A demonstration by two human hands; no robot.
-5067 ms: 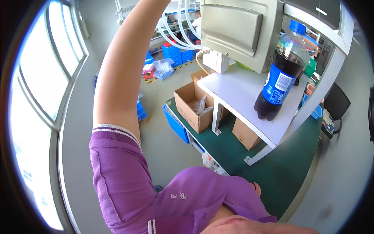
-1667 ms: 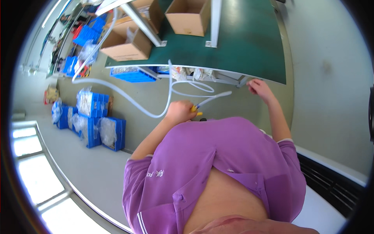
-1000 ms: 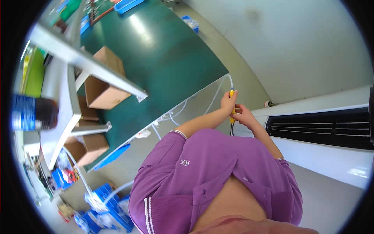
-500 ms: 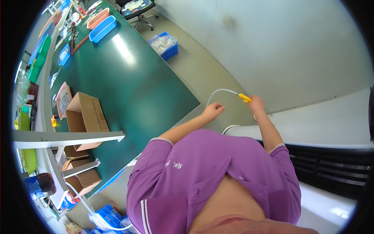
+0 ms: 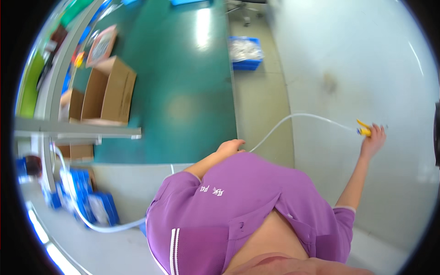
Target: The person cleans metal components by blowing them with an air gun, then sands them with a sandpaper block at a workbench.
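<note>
My right hand (image 5: 376,138) is stretched far out to the right and closed around a yellow air blow gun (image 5: 365,132). Its lever sticks up on the side away from my palm. From the gun a thin pale hose (image 5: 300,114) arcs back leftward and drops out of sight near my belly. My left hand (image 5: 230,146) is held low in front of my shirt, by the near right corner of the green table (image 5: 183,110). Its fingers are loosely bent, with a gap between thumb and forefinger and nothing visible in them. The hose's end runs close by these fingertips.
On the table's left stand an open cardboard box (image 5: 120,96) and a pink tray (image 5: 101,46) of small parts. A grey shelf beam (image 5: 78,128) juts over that side. A blue crate (image 5: 246,64) of bagged items is on the floor. Right of it rises a pale wall (image 5: 348,59).
My right hand has swung out to the right with the blow gun, drawing the hose longer. My left hand has come back toward my body. The view has turned to the right.
</note>
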